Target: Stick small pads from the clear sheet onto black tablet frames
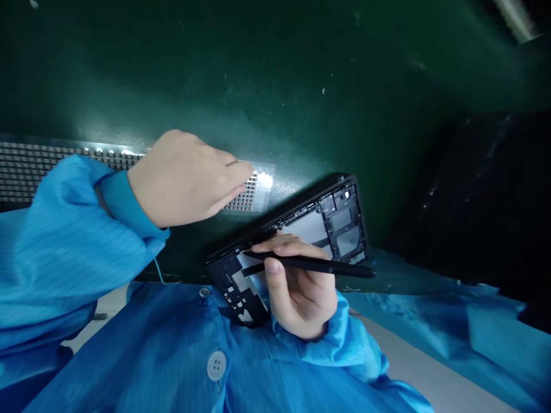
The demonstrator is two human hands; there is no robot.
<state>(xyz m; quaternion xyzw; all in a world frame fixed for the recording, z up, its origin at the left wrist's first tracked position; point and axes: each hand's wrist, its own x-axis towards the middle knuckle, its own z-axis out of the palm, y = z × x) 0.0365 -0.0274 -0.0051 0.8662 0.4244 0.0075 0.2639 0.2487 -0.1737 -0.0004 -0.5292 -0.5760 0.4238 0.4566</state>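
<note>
My left hand [189, 178] reaches out from a blue sleeve. Its fingers are pressed together in a pinch at the right end of a long metallic strip [26, 166] covered with a grid of tiny parts. What the fingertips hold is too small to make out. My right hand [297, 292] is closed round a thin black stick-like tool [327, 265] and also supports an opened black phone [340, 221]. The phone is tilted, with its inner boards and shields facing me. The tool lies across the phone's lower half and points right.
A dark green work surface [279, 86] fills the upper view. My blue smock [181, 355], with a round button, covers the lower part. A dark area [486, 195] lies to the right, and blue cloth [451, 321] sits below it.
</note>
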